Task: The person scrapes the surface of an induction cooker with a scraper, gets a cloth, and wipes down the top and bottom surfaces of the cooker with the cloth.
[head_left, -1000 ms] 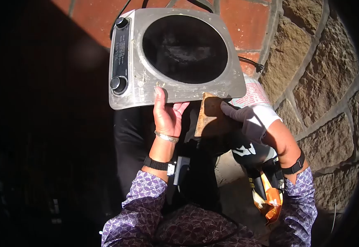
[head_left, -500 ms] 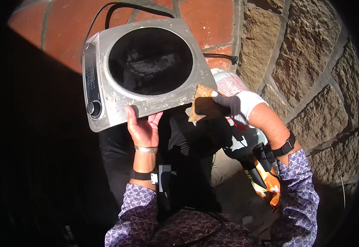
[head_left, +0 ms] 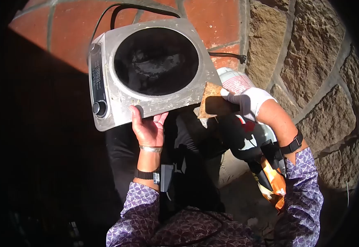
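Note:
A silver cooktop (head_left: 175, 101) with a round black glass plate (head_left: 156, 61) is tilted above my lap, its knob and panel on the left. My left hand (head_left: 148, 129) grips its near edge, thumb on top and fingers underneath. Whitish marks show on the glass and smudges on the metal. My right hand (head_left: 245, 103), in a white glove or wrap, holds a worn brown, flat piece (head_left: 212, 101) by the cooktop's near right corner. Shadow hides part of the piece and my right fingers.
Red floor tiles (head_left: 212, 20) lie beyond the cooktop, with a black cord (head_left: 126, 6) on them. A rough stone wall (head_left: 311, 53) stands on the right. Beside my right arm are a white bag (head_left: 235, 80) with red print and an orange packet (head_left: 275, 181).
The cooktop, both hands and the surroundings appear slightly further right in the view. My grips on the cooktop and the brown piece look the same.

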Demonstrator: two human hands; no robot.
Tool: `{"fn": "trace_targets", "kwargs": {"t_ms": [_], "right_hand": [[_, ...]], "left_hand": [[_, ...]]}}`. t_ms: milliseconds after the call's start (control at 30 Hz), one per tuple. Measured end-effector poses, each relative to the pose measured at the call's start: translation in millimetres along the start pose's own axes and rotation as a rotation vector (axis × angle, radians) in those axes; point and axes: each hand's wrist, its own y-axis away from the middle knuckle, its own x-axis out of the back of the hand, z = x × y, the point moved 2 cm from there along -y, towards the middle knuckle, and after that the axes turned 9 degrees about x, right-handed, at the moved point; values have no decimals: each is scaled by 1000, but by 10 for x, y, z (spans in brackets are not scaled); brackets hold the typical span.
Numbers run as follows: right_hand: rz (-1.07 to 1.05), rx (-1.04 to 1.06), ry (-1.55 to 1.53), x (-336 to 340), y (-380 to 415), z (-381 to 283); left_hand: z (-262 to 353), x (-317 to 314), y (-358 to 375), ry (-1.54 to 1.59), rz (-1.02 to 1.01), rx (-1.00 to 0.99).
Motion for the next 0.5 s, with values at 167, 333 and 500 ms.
{"fn": "trace_targets", "kwargs": {"t_ms": [167,333,500], "right_hand": [[35,-120,-478,-187,-104,-146],[226,112,-35,44,-36,-63],[-64,-55,-227,-245,-204,-96]], "left_hand": [[-22,0,-15,-4,-4,-2],[-42,23,-14,18,-46,-8],[-44,-15,-20,16,9,-21]]}}
